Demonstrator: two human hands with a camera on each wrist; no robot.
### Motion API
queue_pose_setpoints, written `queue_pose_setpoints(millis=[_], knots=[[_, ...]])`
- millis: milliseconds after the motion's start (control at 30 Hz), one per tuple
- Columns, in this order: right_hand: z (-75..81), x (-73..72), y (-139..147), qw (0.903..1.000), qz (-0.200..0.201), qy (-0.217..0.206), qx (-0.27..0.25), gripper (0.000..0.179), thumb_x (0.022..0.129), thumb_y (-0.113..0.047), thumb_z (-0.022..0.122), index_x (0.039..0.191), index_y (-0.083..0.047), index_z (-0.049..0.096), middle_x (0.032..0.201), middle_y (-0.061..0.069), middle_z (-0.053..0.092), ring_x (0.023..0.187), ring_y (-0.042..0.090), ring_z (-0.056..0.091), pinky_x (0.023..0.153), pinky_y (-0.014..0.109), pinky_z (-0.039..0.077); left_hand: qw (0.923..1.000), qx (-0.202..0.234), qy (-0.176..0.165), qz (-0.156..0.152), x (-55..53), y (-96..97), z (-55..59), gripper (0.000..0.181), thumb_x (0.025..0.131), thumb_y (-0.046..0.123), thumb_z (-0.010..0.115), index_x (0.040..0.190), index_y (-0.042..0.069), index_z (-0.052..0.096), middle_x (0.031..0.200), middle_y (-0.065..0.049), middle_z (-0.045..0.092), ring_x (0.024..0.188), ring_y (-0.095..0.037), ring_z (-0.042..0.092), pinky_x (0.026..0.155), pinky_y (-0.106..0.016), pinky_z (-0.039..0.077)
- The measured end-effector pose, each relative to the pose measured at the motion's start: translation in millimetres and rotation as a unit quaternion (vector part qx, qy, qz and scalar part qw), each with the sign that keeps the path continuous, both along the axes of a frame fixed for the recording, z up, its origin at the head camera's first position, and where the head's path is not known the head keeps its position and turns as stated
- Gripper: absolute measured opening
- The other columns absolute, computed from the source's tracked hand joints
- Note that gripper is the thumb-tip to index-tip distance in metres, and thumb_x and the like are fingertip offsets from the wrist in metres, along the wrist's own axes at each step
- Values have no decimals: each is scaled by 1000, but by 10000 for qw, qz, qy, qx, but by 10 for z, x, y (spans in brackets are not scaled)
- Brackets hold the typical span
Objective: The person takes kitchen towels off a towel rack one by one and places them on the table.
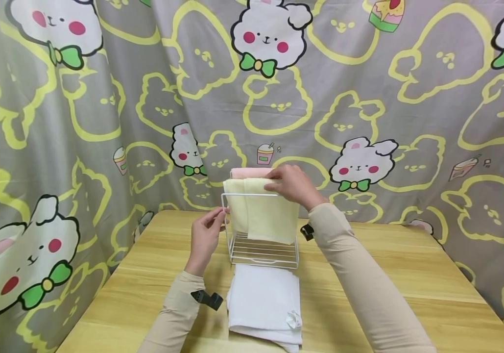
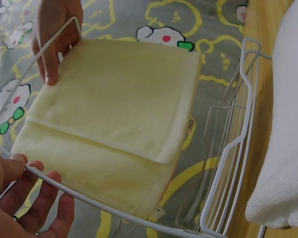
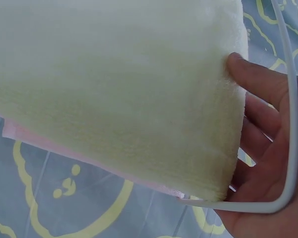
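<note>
We count two hands, one wire rack [image 1: 256, 195], one yellow towel [image 1: 274, 215], one pink towel [image 1: 249, 172] behind it, and one white folded cloth [image 1: 262, 294] on the table [image 1: 410, 274]. The yellow towel is pale, soft, folded in layers. It stands upright inside the rack, its broad face toward us; one fold edge runs up and down, but its long axis we cannot tell. The right hand [image 1: 293, 184] pinches its upper right corner; the left hand [image 1: 205, 238] grips the rack's left wire.
</note>
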State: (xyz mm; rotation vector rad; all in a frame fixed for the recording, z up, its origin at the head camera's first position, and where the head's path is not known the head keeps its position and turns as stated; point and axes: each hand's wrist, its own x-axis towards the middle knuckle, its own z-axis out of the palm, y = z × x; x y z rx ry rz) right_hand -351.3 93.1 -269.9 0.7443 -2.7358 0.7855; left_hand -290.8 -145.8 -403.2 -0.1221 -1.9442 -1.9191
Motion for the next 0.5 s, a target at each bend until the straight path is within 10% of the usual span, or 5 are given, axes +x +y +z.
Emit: queue_pose_setpoints(millis=[500], knots=[[-17,31,-11,9996,-107,63,-262,20,95,-21,76,112,-11,80,110,7,78,100,24,73,89,42,59,10000,59,-15,32,0,9,8,24,100,11,67,120,-1,73,117,-19,74,86,-11,69,83,-36,64]])
